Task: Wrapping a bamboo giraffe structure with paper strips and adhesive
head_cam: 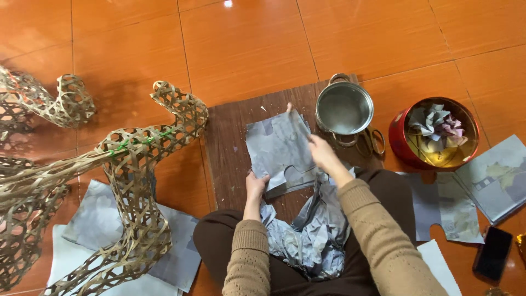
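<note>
Two hands: both on one grey paper sheet point(279, 145), which lies flat on the brown board point(230, 142) just ahead of the knees
Left hand point(255, 185): closed on the sheet's near edge, fingers pinching it
Right hand point(322, 153): pinching the sheet's right edge, beside the steel pot point(344, 108); it's the nearer hand to the pot
Sheet's lie: long side runs away from the body, slightly tilted; it sits between the two grips
Lap: one crumpled heap of grey paper point(315, 235); count of pieces inside, can't tell
Count: one pot; one pair of scissors point(373, 141) against it; one red tin point(433, 133) of folded paper; one phone point(493, 253); two woven bamboo frames point(137, 181) at left, as far as shows
</note>
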